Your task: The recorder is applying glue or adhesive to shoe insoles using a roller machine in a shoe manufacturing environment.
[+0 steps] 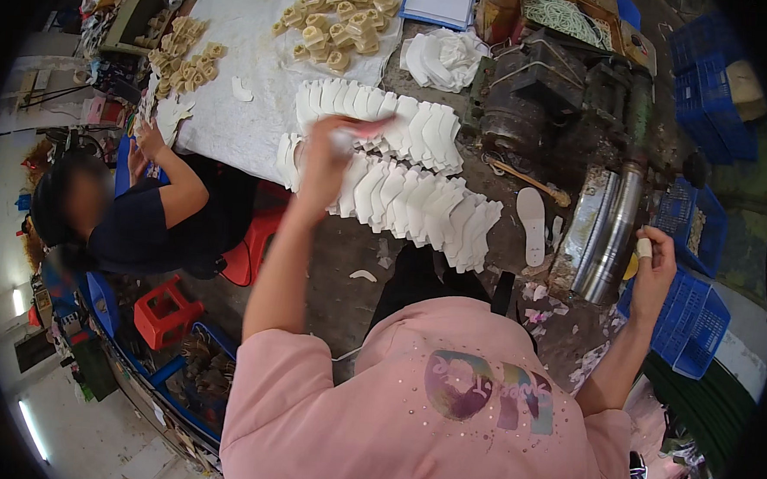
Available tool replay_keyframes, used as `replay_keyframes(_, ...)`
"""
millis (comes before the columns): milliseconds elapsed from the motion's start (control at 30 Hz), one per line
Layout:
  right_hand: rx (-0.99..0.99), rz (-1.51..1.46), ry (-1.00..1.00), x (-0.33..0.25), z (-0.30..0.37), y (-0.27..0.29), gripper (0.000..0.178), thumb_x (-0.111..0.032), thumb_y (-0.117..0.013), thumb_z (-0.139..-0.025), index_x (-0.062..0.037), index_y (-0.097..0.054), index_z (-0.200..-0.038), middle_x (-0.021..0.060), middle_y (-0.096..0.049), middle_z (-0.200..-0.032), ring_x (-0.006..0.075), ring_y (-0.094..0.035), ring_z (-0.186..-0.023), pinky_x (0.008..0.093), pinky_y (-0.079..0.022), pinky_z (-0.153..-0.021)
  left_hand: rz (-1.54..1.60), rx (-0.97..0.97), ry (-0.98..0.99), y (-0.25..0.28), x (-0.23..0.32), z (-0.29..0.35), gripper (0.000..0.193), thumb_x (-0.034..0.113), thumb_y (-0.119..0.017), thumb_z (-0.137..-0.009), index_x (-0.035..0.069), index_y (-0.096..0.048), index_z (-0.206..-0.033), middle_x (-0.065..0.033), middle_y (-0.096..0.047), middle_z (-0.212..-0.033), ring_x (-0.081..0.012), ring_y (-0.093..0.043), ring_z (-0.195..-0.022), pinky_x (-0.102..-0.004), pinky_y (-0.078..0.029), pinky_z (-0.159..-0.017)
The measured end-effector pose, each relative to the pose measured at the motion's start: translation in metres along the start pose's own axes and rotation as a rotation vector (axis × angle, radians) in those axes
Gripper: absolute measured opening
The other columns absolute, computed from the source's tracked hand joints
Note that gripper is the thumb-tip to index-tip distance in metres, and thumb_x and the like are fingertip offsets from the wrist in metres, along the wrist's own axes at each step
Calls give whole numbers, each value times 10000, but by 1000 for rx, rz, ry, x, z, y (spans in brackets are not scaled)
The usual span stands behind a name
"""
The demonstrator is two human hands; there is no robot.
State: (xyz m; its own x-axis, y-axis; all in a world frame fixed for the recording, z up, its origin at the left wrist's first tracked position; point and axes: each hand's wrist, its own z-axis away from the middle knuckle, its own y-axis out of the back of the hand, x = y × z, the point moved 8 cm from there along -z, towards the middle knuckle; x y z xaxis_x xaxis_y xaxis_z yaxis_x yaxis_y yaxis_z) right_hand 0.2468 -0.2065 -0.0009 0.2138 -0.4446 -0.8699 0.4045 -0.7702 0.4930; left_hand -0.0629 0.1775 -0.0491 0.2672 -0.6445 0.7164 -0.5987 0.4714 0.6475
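My left hand (pixel 319 171) reaches over two long rows of overlapping white curved pieces (pixel 407 197) on the worktable. Motion smears its fingers. A whitish patch and a pinkish-red streak show at the fingertips; whether these are a held thing or fingers cannot be made out. At the right, my right hand (pixel 655 262) is beside the metal rollers (pixel 609 234) of a machine, fingers loosely bent and apart, nothing visible in them. Beige tape wraps one of its digits. A white insole-shaped piece (pixel 531 225) lies between the rows and the rollers.
Yellowish moulded parts (pixel 338 25) lie in heaps on the white-covered table (pixel 228 66). A dark motor (pixel 530 95) stands behind the rollers. Blue crates (pixel 687 320) line the right side. At left a co-worker (pixel 159 215) handles pale pieces near a red stool (pixel 167 312).
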Motion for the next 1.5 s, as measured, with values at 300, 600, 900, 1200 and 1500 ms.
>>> replay_keyframes(300,135,124,-19,-2,12,8,200,-15,-492,-907,-18,-562,-1093,53,-609,-999,122,-566,-940,241,-430,-834,-814,-399,312,65,-181,94,522,-81,-604,-630,52,-506,-1125,-70,-463,-1251,-326,-467,-1074,-416,-373,-936)
replay_keyframes(600,185,55,36,-47,22,-9,199,-3,-476,-894,-32,-569,-1067,47,-612,-959,109,-562,-861,238,-443,-777,-391,-281,389,74,-110,35,485,-16,-624,-687,32,-504,-1154,-117,-501,-1080,-279,-495,-1032,-390,-398,-906)
replay_keyframes(900,-240,-25,511,-138,58,-134,221,-25,-651,-739,-46,-606,-955,106,-531,-1004,285,-465,-978,380,-395,-832,1225,-369,157,-73,140,-10,563,259,-720,-725,21,-512,-1191,-70,-444,-1184,-172,-428,-1104,-328,-360,-928)
replay_keyframes(1200,27,-96,511,-121,64,-108,159,-60,-636,-784,-69,-608,-940,118,-505,-1058,299,-458,-967,396,-369,-833,1504,-468,176,-131,212,-3,614,205,-644,-847,37,-312,-1334,-102,-443,-1201,-204,-440,-1142,-343,-365,-956)
replay_keyframes(1500,-36,-195,440,-110,52,-90,152,-72,-643,-790,-56,-595,-933,126,-496,-1060,286,-471,-988,383,-394,-839,1509,-407,258,-148,217,-8,545,213,-680,-804,26,-430,-1251,-93,-465,-1208,-209,-451,-1135,-347,-341,-980)
